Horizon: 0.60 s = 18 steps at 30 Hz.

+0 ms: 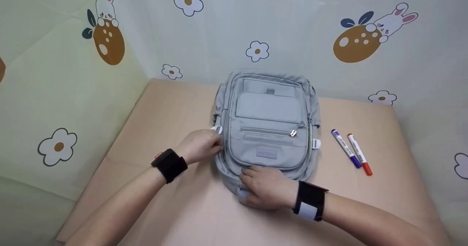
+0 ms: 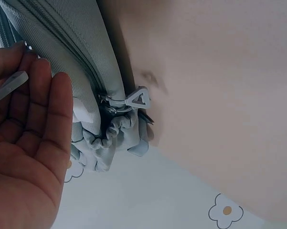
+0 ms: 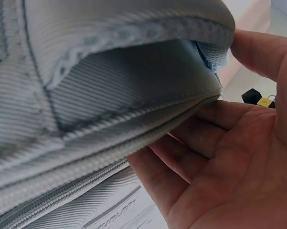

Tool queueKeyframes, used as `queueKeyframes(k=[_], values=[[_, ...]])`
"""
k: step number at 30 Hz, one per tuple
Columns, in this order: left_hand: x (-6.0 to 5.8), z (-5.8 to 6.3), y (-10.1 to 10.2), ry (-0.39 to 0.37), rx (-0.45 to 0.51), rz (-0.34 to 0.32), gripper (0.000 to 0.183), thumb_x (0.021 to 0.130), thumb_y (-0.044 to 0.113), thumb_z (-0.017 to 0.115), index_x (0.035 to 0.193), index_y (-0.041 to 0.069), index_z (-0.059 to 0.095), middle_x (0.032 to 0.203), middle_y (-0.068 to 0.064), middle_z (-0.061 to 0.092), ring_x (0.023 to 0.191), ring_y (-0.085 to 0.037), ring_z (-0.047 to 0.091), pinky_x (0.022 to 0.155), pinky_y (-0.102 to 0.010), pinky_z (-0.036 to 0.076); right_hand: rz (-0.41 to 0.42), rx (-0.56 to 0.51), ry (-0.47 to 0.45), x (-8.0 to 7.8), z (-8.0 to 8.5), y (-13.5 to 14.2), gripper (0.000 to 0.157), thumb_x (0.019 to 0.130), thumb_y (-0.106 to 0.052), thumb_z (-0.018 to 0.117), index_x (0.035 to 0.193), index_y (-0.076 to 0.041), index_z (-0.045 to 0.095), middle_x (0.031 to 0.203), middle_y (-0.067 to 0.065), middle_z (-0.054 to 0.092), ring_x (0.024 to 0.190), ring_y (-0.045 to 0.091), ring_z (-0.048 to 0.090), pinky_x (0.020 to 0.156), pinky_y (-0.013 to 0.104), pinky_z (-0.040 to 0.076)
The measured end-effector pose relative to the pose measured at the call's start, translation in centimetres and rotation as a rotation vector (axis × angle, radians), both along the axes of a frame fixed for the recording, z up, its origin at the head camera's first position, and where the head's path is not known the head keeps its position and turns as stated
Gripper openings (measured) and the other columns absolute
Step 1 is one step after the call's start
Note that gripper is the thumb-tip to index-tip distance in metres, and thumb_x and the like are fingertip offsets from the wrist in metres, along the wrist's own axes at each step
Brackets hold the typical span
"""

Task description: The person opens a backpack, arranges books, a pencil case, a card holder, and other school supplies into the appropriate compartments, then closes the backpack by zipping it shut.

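A grey backpack (image 1: 270, 110) lies on its back on the table, its front pocket and zippers facing up. At its left edge, my left hand (image 1: 201, 145) pinches a zipper pull; in the left wrist view, the pale tab of this zipper pull (image 2: 12, 86) shows between thumb and curled fingers, with a bit of metal at the fingertips. My right hand (image 1: 268, 187) grips the backpack's bottom edge. In the right wrist view, the thumb of my right hand (image 3: 229, 157) presses one side of a loose fabric flap and the fingers lie along the zipper seam on the other.
To the right of the backpack, a blue marker (image 1: 345, 148) and a red marker (image 1: 360, 154) lie side by side on the table (image 1: 164, 107). A printed cloth (image 1: 219, 37) with rabbits and flowers hangs behind and at the sides. White strap buckles (image 1: 316, 143) stick out from the bag's sides.
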State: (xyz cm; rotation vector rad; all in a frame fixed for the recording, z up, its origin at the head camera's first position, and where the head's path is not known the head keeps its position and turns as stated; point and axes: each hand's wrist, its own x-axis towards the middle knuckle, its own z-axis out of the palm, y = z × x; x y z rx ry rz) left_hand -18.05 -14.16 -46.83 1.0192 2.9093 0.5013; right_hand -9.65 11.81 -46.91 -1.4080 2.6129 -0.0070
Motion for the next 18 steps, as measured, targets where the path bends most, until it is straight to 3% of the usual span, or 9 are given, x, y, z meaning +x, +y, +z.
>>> queueKeyframes(k=[6,13,18], values=[[0.0,-0.2,-0.1,0.004,0.018,-0.007,0.015,0.090,0.014,0.073,0.077,0.015,0.066,0.073,0.005,0.061,0.065,-0.015,0.055,0.063,-0.036,0.051,-0.017,-0.035,-0.084,-0.1,0.7,1.3,0.062,0.098,-0.045,0.062,0.143,-0.002,0.057,0.147,0.016,0.055,0.135,0.033,0.052,0.109,0.046,0.043],[0.1,-0.2,-0.3,0.003,0.034,-0.005,0.015,0.091,0.015,0.074,0.078,0.015,0.066,0.075,0.005,0.061,0.068,-0.015,0.054,0.065,-0.036,0.050,0.009,-0.207,-0.076,-0.4,1.2,4.6,0.045,0.101,-0.035,0.062,0.135,-0.005,0.064,0.137,0.012,0.064,0.124,0.029,0.061,0.103,0.046,0.048],[0.1,-0.2,-0.3,-0.017,0.034,0.010,0.015,0.091,0.016,0.074,0.078,0.016,0.066,0.074,0.007,0.061,0.067,-0.014,0.054,0.065,-0.036,0.050,0.005,-0.273,-0.072,-0.4,1.2,6.9,0.041,0.103,-0.037,0.060,0.129,-0.006,0.068,0.132,0.010,0.067,0.120,0.027,0.064,0.104,0.045,0.047]])
